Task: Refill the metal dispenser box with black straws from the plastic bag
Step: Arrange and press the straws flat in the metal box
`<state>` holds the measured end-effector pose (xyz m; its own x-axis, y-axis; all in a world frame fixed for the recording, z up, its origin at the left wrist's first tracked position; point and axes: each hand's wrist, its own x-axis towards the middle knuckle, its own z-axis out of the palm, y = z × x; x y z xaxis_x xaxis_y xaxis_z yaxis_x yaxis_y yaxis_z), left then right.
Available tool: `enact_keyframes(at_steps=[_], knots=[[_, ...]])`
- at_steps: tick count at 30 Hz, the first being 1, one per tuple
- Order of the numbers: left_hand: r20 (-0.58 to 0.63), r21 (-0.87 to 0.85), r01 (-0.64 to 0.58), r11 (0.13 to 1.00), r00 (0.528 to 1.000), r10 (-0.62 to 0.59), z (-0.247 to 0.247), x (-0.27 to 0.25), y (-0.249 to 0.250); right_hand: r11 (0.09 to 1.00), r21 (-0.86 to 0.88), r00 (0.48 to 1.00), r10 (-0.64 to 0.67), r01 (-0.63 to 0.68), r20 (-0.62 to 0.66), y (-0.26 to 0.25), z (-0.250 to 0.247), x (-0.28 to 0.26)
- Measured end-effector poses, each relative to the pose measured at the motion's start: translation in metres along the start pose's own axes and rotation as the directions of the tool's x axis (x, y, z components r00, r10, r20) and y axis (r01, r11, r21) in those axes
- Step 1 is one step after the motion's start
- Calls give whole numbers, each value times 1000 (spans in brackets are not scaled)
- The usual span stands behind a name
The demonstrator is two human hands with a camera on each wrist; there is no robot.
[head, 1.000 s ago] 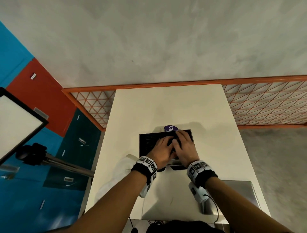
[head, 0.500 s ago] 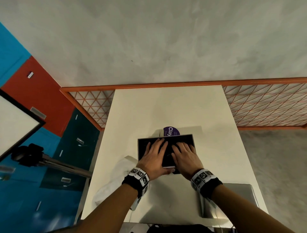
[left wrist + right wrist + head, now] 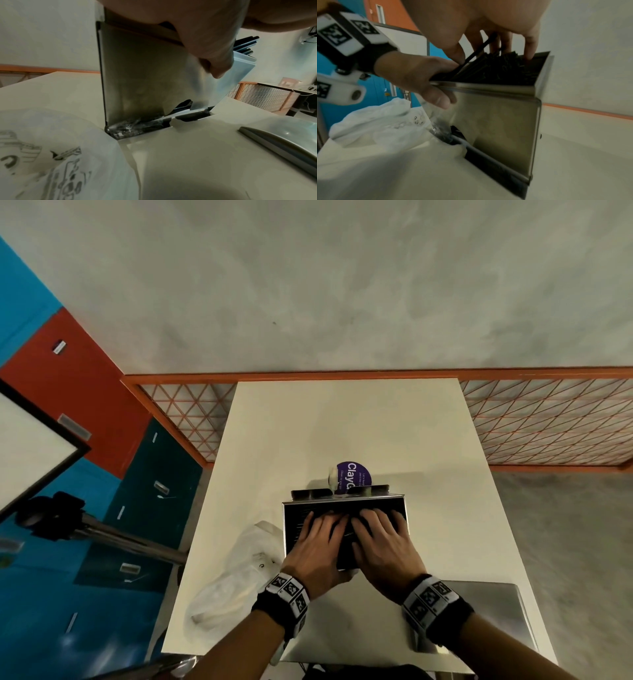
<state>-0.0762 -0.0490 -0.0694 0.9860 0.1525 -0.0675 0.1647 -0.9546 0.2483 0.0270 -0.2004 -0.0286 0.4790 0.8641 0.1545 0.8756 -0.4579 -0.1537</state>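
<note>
The metal dispenser box (image 3: 342,501) stands open-topped in the middle of the white table (image 3: 342,422), packed with black straws (image 3: 496,70). My left hand (image 3: 322,542) lies flat on the straws at the left, its thumb (image 3: 436,97) hanging over the near wall. Beside it my right hand (image 3: 380,539) presses spread fingers (image 3: 529,44) onto the straws. One straw (image 3: 479,48) sticks up tilted between the right thumb and fingers. The crumpled plastic bag (image 3: 236,577) lies against the box's left side (image 3: 145,81).
A purple round label (image 3: 352,477) shows behind the box. A flat metal lid (image 3: 479,611) lies at the table's near right corner. An orange mesh railing (image 3: 548,422) borders the table's far side, and a tripod (image 3: 68,518) stands to the left.
My hands were bunched together over the box's right half; they have drawn back and spread side by side across the straws.
</note>
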Motion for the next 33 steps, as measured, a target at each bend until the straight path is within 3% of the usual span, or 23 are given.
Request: enact_keyframes(at_steps=[9, 15, 19, 22, 28, 33], knots=[[-93, -3, -25, 1000, 995, 25, -4, 20, -10, 990, -25, 972, 144, -142, 186, 10, 21, 25], [99, -8, 85, 996, 992, -83, -7, 41, -20, 995, -86, 990, 54, -44, 128, 15, 17, 36], [167, -26, 115, 993, 980, -109, -10, 46, -21, 988, -153, 978, 31, 1, 206, 16, 8, 46], [154, -23, 109, 994, 983, -105, -13, 46, -19, 980, -196, 952, 34, 28, 305, 10, -4, 59], [112, -24, 114, 993, 988, -110, -16, 41, -14, 994, -75, 933, 104, -83, 344, 7, 3, 79], [51, 30, 72, 997, 996, -74, -19, 38, -14, 993, -83, 939, 108, -85, 328, 10, 12, 73]])
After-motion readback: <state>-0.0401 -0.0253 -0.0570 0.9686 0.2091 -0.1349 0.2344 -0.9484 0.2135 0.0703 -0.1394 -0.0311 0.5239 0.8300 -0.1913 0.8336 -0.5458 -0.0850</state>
